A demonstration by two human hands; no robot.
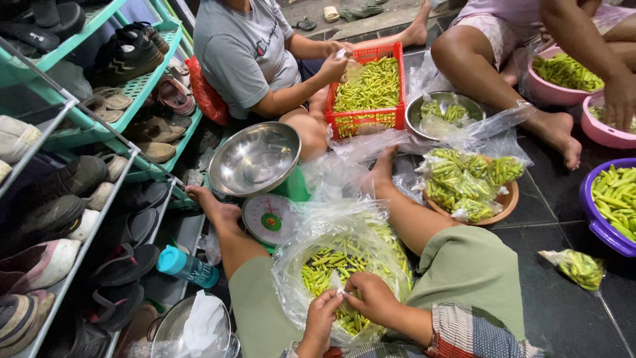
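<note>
I sit on the dark floor [563, 311] with my legs out. On the far left stands a big green shoe rack [99, 86] full of shoes. Across from me another person in a grey shirt [242, 46] holds something small over a red basket [368, 93] of green chilies. Between my feet sits a green kitchen scale [268, 215] with a shiny metal bowl [254, 159] on top. Near me, in my lap, lies a big clear plastic bag [344, 258] of green chilies [324, 262]. My left hand [320, 317] and my right hand [372, 298] meet at the near edge of that bag. The fingers of both hands are pinched on a small bit there, maybe the plastic or one chili; I cannot tell which. A small tied bag of chilies [578, 266] lies on the floor to the right.
</note>
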